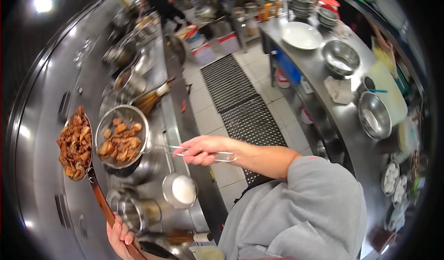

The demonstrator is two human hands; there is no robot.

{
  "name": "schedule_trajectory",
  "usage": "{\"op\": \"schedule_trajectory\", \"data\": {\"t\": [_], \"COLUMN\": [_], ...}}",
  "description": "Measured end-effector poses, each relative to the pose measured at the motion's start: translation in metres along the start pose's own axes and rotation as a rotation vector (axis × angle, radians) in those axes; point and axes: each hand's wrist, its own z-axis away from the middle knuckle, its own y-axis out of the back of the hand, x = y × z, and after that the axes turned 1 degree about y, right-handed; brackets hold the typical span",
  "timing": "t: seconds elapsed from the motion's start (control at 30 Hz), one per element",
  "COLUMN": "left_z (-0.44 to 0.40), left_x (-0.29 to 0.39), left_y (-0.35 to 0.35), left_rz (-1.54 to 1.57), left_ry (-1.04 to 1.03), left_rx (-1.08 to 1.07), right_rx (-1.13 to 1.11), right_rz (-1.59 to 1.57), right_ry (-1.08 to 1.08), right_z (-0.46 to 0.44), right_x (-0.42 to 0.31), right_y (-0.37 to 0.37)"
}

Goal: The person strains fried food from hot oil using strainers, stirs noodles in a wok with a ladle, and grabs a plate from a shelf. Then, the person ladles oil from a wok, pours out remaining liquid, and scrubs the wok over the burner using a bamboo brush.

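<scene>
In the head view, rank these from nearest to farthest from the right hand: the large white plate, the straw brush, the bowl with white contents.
From the right hand:
1. Bowl with white contents: just below it in the view, on the stove side.
2. Straw brush: up and left, by the strainer.
3. Large white plate: across the aisle, on the opposite counter.

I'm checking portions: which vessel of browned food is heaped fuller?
The wooden-handled scoop gripped by the left hand, piled high with food; the round strainer beside it holds fewer pieces, leaving bare surface.
</scene>
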Motion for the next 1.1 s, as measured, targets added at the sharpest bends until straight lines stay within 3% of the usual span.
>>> {"op": "schedule_trajectory", "data": {"t": [0.03,0.1,0.13,0.37,0.47,0.53,0.8,0.97,1.1], "left_z": [-0.026,-0.076,-0.105,-0.301,-0.378,-0.423,-0.560,-0.601,-0.617], "left_x": [-0.011,-0.038,-0.051,-0.169,-0.231,-0.273,-0.388,-0.418,-0.430], "left_y": [-0.010,-0.025,-0.012,0.017,0.027,0.031,0.066,0.070,0.069], "left_rz": [0.003,-0.370,-0.673,-0.639,-0.702,-0.729,-0.869,-0.965,-1.090], "left_ry": [0.041,-0.062,-0.174,0.231,0.418,0.507,0.748,0.804,0.796], "left_rx": [-0.010,0.268,0.260,0.058,-0.073,-0.073,-0.253,-0.316,-0.388], "right_rx": [0.037,0.208,0.307,0.934,1.087,1.338,1.753,1.892,2.111], "right_rz": [0.061,0.188,0.220,0.367,0.396,0.575,0.633,0.645,0.874], "right_ry": [0.058,0.188,0.257,0.624,0.710,0.700,0.705,0.701,0.587], "right_z": [0.031,0.100,0.134,0.339,0.404,0.436,0.452,0.417,0.395], "right_x": [-0.019,-0.049,-0.062,-0.127,-0.147,-0.162,-0.203,-0.215,-0.218], "right_y": [0.006,0.009,0.013,0.020,0.044,0.054,0.099,0.105,0.121]}}
